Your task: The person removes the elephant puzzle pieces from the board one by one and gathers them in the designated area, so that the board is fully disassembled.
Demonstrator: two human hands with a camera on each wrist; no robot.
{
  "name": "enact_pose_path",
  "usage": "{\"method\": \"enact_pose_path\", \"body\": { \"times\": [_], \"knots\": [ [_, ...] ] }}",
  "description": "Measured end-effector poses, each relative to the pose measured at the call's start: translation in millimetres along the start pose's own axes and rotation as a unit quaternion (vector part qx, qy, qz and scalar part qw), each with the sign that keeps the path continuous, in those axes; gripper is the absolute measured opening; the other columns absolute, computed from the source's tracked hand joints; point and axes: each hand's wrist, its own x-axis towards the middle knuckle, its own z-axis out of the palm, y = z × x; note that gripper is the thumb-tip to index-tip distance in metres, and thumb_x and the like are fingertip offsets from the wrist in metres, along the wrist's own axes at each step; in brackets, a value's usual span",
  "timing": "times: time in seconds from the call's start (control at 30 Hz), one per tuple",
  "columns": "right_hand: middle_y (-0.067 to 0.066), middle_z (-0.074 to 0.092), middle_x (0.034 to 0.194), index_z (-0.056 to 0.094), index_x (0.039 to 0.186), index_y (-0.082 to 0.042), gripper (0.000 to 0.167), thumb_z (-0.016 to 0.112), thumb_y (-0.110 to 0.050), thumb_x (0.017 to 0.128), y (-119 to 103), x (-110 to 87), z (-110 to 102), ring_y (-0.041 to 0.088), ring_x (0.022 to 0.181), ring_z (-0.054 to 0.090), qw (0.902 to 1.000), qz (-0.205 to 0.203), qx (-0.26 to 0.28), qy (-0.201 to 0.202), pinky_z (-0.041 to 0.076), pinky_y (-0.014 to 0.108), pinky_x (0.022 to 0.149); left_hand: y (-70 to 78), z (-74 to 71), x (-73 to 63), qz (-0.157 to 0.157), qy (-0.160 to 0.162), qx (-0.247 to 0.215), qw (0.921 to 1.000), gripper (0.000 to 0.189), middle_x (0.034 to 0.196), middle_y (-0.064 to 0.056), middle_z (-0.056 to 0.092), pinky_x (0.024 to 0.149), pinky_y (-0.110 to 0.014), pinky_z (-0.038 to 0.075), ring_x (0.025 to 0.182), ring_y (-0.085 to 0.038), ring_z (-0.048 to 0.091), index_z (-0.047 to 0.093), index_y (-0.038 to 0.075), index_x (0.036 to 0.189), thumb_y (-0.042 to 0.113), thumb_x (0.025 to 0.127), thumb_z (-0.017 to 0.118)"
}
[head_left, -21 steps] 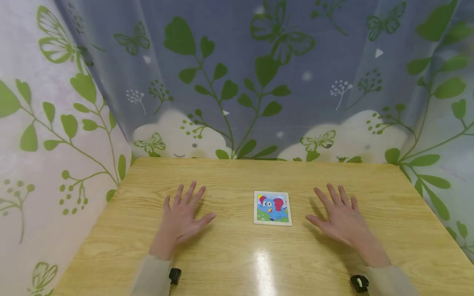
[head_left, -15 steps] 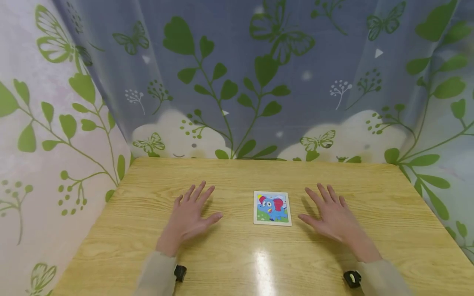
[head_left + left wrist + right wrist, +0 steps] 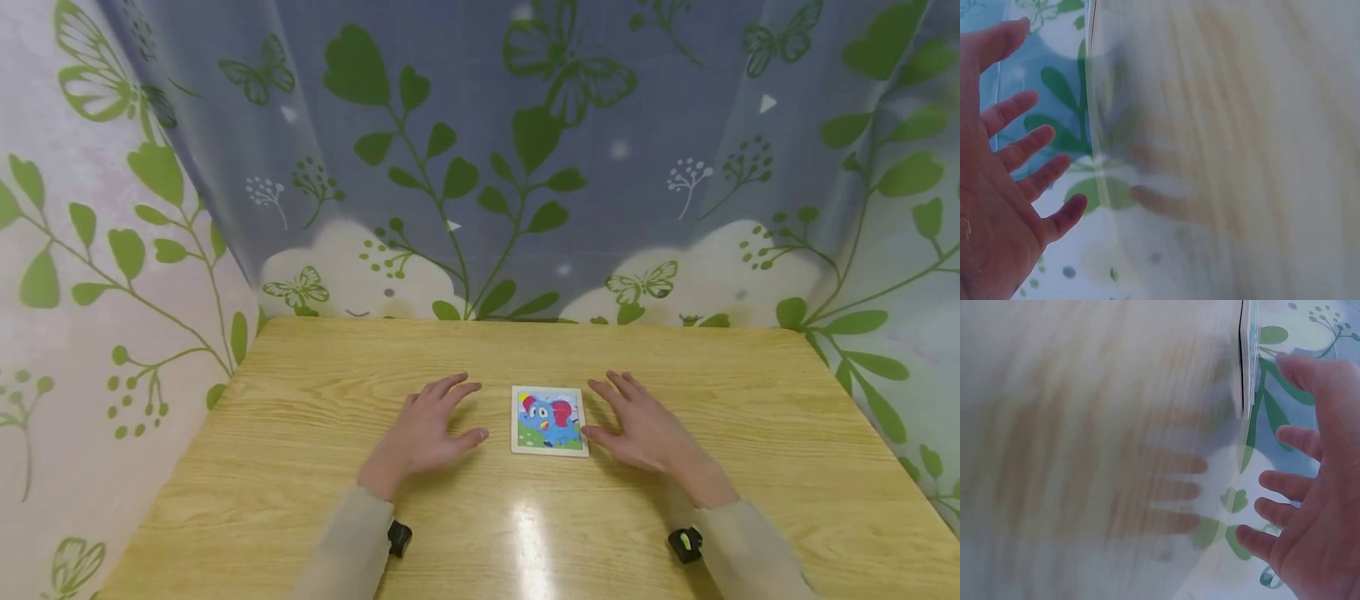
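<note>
Elephant picture board [image 3: 550,422] lies flat on the wood-grained desk [image 3: 300,492], right of centre in my head view: a blue cartoon elephant with red ears inside a pale frame. I have the left hand [image 3: 426,433] on the board's left side, near but apart, with bare wood between. Its fingers [image 3: 1025,148] are spread and hold nothing — the left wrist view gives me the palm and every gap, with dim reflections in the glossy surface.

The right hand [image 3: 643,429] sits closer, just beside the board's right edge. Its fingers are spread too, pinching nothing. From the head camera the thumb overlaps that edge, but my right wrist view, where the board shows as a thin side, leaves a gap between them — so I read them as apart.

Beige sleeves [image 3: 753,550] cover both forearms, and a small black device [image 3: 686,544] shows at each wrist. Behind the desk I see a blue curtain [image 3: 637,192] printed with green leaves, butterflies and white clouds.
</note>
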Motion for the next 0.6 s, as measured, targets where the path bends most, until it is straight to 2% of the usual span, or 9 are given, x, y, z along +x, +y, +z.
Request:
{"method": "enact_pose_path", "body": {
  "times": [0.27,0.5,0.6],
  "knots": [
    [0.026,0.042,0.157,0.047,0.152,-0.011,0.069,0.068,-0.045,0.095,-4.4,11.7,6.1,0.049,0.146,0.038,0.9999,-0.007,0.011,0.006,0.047,0.071,0.098,19.7,15.1,22.6,0.027,-0.013,-0.008,0.9995,0.063,0.158,-0.005,0.045,0.113,-0.061,0.035,0.144,-0.035,0.045,0.051,0.022,0.148,0.055,0.096,0.061],
    [0.025,0.054,0.147,0.056,0.143,-0.003,0.059,0.072,-0.032,0.095,-8.0,23.1,10.1,0.049,0.140,0.047,0.9971,-0.020,0.071,0.019,0.042,0.066,0.108,35.5,29.3,41.8,0.024,-0.017,-0.017,0.9994,0.057,0.150,-0.002,0.052,0.107,-0.059,0.039,0.139,-0.032,0.048,0.056,0.025,0.144,0.054,0.096,0.063],
    [0.022,0.060,0.141,0.059,0.140,-0.003,0.056,0.074,-0.028,0.093,-7.3,26.1,13.4,0.047,0.132,0.055,0.9959,-0.024,0.083,0.027,0.045,0.063,0.106,42.5,32.1,48.1,0.024,-0.024,-0.012,0.9994,0.057,0.148,-0.001,0.053,0.105,-0.061,0.039,0.138,-0.033,0.048,0.056,0.025,0.144,0.055,0.095,0.064]
  ]
}}
